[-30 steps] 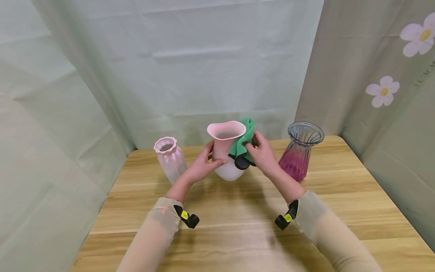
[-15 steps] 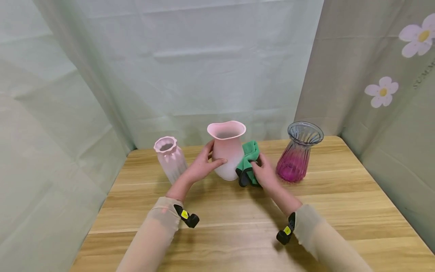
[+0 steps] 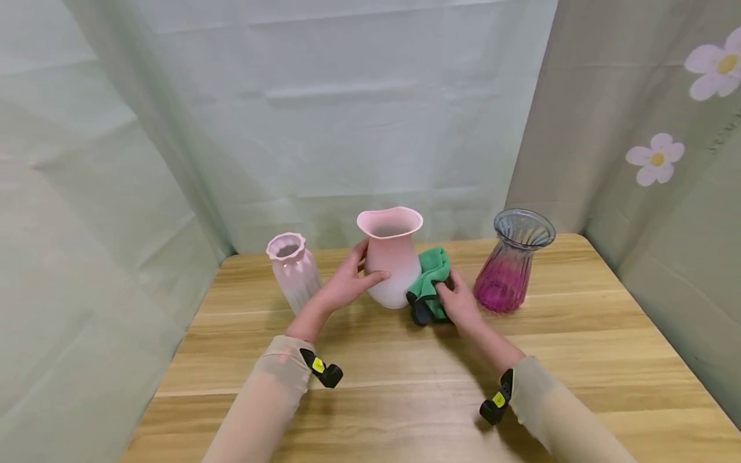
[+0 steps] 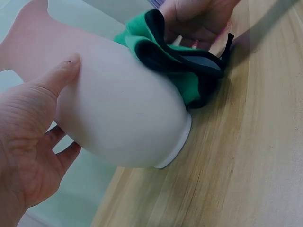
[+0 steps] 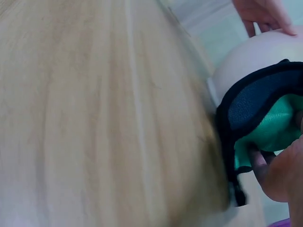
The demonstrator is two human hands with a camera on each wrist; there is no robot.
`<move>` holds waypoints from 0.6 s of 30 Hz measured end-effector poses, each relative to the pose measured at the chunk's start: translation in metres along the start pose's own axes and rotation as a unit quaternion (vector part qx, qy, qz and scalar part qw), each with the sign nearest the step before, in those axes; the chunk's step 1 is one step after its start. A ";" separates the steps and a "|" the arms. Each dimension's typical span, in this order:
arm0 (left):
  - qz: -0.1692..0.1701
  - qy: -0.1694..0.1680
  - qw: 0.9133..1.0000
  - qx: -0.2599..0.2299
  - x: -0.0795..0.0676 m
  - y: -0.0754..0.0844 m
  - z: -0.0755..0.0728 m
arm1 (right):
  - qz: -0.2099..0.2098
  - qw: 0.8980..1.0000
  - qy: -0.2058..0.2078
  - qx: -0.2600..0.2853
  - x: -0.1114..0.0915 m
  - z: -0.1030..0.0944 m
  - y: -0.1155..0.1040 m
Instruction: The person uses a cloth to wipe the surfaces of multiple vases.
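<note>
A pink-to-white vase (image 3: 395,260) with a wavy rim stands upright toward the back of the table. My left hand (image 3: 347,281) grips its left side, thumb across the front and fingers curled behind, as the left wrist view shows (image 4: 33,127). In my right hand (image 3: 458,299) is a green cloth (image 3: 433,273) with black edging, pinched and bunched against the vase's lower right side. The right wrist view shows the cloth (image 5: 279,120) from below, its black-edged flap hanging near the tabletop, with part of the right hand (image 5: 284,172) cut off by the frame.
A small pale pink vase (image 3: 294,273) with a scalloped rim stands left of my left hand. To the right is a ribbed glass vase (image 3: 512,263), grey above and magenta below. The wooden table (image 3: 405,399) ends close behind the vases at a hanging curtain (image 3: 359,116).
My right hand has moved the cloth down the vase's right side, from near the rim to near the base. The left hand keeps its grip in place.
</note>
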State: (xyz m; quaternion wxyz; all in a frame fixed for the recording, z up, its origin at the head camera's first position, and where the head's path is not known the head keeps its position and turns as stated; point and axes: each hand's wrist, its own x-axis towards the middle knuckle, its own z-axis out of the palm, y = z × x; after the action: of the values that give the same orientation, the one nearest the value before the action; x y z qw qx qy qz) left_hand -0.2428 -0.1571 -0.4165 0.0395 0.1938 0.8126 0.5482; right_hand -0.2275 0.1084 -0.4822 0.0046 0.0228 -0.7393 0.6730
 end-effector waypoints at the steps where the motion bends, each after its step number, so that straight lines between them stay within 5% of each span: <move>1: -0.001 0.000 1.000 0.000 0.000 0.000 0.000 | -0.006 1.000 0.001 0.002 -0.001 -0.003 -0.003; 9: 0.001 0.002 1.000 -0.006 -0.001 0.001 0.000 | -0.049 0.998 -0.008 0.026 -0.006 -0.025 -0.028; 18: 0.008 -0.005 1.000 -0.012 0.002 -0.002 0.001 | -0.064 0.996 -0.015 0.056 -0.011 -0.035 -0.027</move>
State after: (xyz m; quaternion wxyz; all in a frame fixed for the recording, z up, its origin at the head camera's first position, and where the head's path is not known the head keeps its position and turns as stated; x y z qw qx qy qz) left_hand -0.2445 -0.1562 -0.4183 0.0419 0.2027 0.8039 0.5576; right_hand -0.2159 0.1413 -0.4523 0.0353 0.0805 -0.6975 0.7112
